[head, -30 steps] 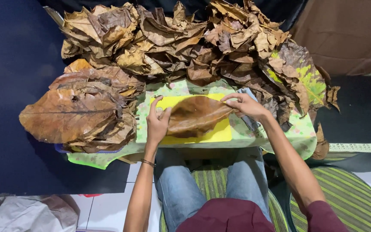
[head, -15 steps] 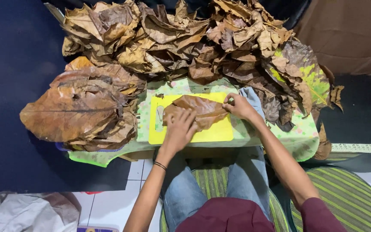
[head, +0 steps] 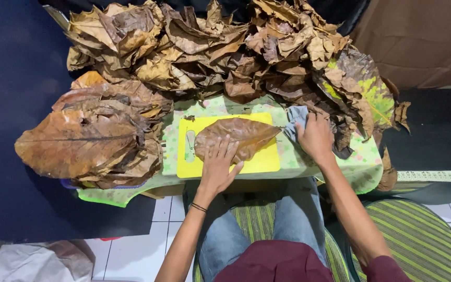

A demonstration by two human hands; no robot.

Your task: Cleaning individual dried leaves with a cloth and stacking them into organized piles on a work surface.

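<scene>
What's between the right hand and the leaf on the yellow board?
Only a grey cloth, bunched under the right hand at the leaf's pointed tip. The left hand already lies flat on the leaf; nothing else lies on the yellow board.

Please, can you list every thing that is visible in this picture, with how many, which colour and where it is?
flat leaf: one, brown, on the yellow board under the left hand
yellow board: one, yellow, middle of the table cover
grey cloth: one, grey-blue, under the right hand, right of the board
table cover: one, green with small flowers, under the board
stacked leaves: one pile, brown-orange, left of the board
loose leaf heap: one big heap, brown with some yellow-green, behind the board
striped mat: green stripes, bottom right floor
left hand: one, flat on the leaf
right hand: one, on the grey cloth
</scene>
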